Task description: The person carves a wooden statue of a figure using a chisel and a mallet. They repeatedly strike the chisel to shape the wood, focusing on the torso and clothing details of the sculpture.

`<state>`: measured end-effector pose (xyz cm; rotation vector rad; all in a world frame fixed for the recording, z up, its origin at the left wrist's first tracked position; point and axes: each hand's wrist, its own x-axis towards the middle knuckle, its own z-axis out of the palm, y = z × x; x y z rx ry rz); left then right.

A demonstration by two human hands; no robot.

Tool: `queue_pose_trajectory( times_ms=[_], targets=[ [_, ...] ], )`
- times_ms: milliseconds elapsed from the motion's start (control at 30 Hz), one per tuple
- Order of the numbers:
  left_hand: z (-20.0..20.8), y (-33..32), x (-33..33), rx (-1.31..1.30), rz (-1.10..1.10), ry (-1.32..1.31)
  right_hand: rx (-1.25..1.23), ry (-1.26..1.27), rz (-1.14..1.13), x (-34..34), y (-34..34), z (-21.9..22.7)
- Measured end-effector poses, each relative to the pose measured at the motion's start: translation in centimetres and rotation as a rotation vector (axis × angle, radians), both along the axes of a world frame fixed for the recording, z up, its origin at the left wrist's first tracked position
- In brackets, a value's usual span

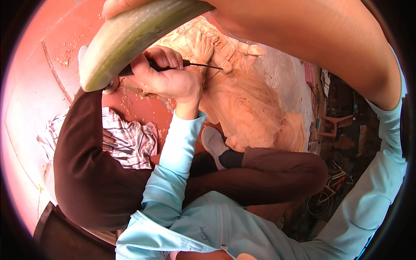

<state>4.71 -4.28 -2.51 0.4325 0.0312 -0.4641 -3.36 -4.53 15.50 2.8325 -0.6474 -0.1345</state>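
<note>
My left hand (171,82) is closed around the dark handle of a carving chisel (206,66), its thin metal shaft pointing right. The shaft's tip lies at a light-brown wood carving (242,99), by a carved hand and folds; whether it touches cannot be told. Close to the camera, at the top, a thick pale-green club-shaped mallet (130,39) slants down to the left and covers part of the chisel's handle. My right arm arches over from the right, and my right hand (123,6), partly cut off by the upper edge, grips the mallet.
Wood chips lie on the red floor (60,73). Several carving tools (119,143) rest on a striped cloth (134,134) left of my bent legs (260,177). On the far right stand a brown chair (333,125) and a bicycle (329,190).
</note>
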Motion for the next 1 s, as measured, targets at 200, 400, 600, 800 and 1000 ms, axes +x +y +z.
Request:
queue_pose_trajectory(
  times_ms=[200,400,600,800,1000],
  targets=[
    [0.8,0.0,-1.9,-0.063,-0.049,-0.009,-0.127,0.156,-0.052,-1.2,-0.3,3.1],
    [0.9,-0.2,-1.9,-0.105,-0.069,-0.072,-0.150,0.171,-0.054,-1.4,-0.4,3.6],
    [1.3,-0.2,-2.6,-0.216,-0.112,-0.123,-0.187,0.203,-0.076,-1.2,-0.2,4.7],
    [1.3,-0.3,-2.3,-0.216,-0.159,-0.138,-0.217,0.187,-0.074,-2.1,0.0,5.4],
    [1.9,-0.5,-2.6,-0.245,-0.189,-0.220,-0.242,0.177,-0.081,-3.2,0.4,6.1]
  ],
)
